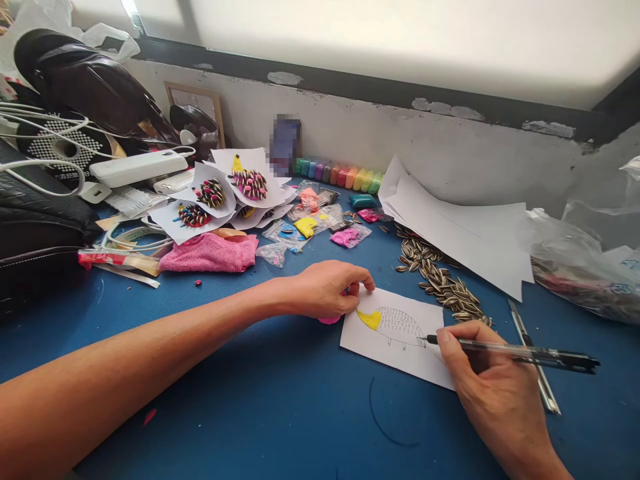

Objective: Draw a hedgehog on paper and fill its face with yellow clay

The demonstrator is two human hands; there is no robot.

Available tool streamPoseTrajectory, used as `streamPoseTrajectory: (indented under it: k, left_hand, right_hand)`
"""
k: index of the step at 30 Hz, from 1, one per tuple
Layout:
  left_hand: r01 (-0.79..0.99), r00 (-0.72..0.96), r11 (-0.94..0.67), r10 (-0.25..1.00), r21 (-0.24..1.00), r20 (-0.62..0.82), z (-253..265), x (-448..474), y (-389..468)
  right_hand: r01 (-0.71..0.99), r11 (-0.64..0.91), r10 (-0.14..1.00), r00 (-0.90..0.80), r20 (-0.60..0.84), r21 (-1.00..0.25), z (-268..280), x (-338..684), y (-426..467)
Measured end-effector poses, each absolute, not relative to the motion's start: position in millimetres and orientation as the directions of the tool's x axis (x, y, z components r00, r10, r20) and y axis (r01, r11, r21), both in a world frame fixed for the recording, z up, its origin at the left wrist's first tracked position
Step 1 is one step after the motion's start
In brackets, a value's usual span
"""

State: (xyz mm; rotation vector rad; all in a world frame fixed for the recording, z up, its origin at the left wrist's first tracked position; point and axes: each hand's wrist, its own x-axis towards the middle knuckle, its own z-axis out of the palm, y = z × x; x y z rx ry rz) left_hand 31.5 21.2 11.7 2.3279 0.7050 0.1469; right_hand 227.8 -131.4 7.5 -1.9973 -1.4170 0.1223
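Observation:
A small white sheet of paper (370, 347) lies on the blue table, bearing a drawn hedgehog-like animal (400, 327) whose head is covered in yellow. My left hand (330, 288) rests at the sheet's upper left corner, fingers curled, with index fingertip and thumb on the paper. Under that hand a bit of pink (329, 320) peeks out; its kind is partly hidden. My right hand (500, 380) grips a black pen (530, 353), its tip at the animal's rear end. A slim silver-and-black tool like a craft knife (547, 393) lies partly behind the right hand.
Sunflower seeds (445, 283) are heaped beyond the paper, beside larger white sheets (460, 220). Further back are bagged coloured clay (350, 235), a row of clay colours (345, 177), a pink cloth (210, 253) and seed-covered animals on paper (250, 183). A black bag (40, 233) stands left.

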Motion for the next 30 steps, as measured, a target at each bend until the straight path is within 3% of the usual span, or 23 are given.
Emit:
streamPoseTrajectory:
  k: [15,30]
  left_hand:
    - [0.452,0.842,-0.611,0.532,0.650,-0.085,10.8,32.0,22.0]
    - [0.433,0.853,-0.634,0.518,0.640,-0.064,9.9,32.1,23.0]
  right_hand:
    - [0.825,-0.148,0.862,0.378,0.338,-0.545,4.6,229.6,-131.5]
    - [0.796,-0.160,0.879,0.384,0.283,-0.584,4.7,228.4,-130.0]
